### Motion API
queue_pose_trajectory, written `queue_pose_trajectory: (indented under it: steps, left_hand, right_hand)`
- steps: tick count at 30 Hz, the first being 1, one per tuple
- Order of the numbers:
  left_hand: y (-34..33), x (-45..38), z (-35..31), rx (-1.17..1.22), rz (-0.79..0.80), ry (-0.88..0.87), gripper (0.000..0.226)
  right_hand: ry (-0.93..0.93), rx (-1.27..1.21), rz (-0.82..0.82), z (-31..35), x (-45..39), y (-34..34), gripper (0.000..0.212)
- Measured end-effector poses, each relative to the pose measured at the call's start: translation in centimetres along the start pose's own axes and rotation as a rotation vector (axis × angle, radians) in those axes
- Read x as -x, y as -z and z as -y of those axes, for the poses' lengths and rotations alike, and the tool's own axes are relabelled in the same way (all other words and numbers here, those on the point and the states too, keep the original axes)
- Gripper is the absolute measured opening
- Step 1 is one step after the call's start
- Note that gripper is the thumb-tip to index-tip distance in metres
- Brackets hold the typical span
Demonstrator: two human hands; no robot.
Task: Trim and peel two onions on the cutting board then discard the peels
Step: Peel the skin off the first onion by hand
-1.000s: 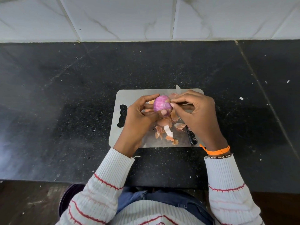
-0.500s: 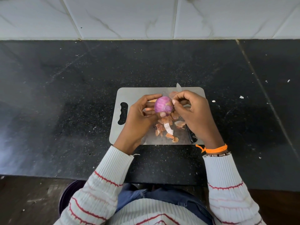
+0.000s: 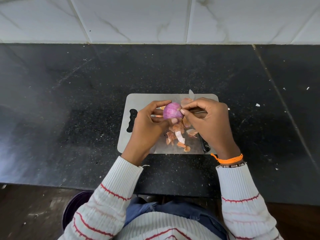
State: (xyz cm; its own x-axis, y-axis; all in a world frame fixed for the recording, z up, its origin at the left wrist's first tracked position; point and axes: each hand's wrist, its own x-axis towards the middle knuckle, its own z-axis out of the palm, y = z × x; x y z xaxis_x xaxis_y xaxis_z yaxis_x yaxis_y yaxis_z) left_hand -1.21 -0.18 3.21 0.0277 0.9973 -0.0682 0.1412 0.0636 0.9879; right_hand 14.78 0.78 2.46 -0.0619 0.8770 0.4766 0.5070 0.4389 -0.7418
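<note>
Purple onion (image 3: 172, 111) between our hands: left (image 3: 147, 125) grips it, right (image 3: 207, 122) pinches its skin, above the board (image 3: 138, 101).

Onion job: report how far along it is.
Done: the onion shows mostly bare purple skin, and loose peels lie on the cutting board. In hand: the left hand holds it while the right hand pinches at its end. Left: no second onion is visible, and the peels are not yet discarded.
</note>
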Motion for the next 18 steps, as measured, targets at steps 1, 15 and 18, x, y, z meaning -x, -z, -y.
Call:
queue_pose_trajectory:
  steps: [1, 15, 18]
  left_hand:
    - [0.0, 0.0, 0.0, -0.01, 0.001, -0.007, 0.046]
    - [-0.1, 0.1, 0.3, 0.007, 0.022, -0.009, 0.048]
    - [0.1, 0.1, 0.4, 0.051, 0.026, 0.018, 0.047]
  right_hand:
    - [-0.01, -0.016, 0.005, 0.0, 0.1, 0.1, 0.011]
    - [0.06, 0.002, 0.044, -1.1, -0.6, -0.1, 0.005]
    - [0.002, -0.068, 0.051, -1.3, -0.6, -0.1, 0.003]
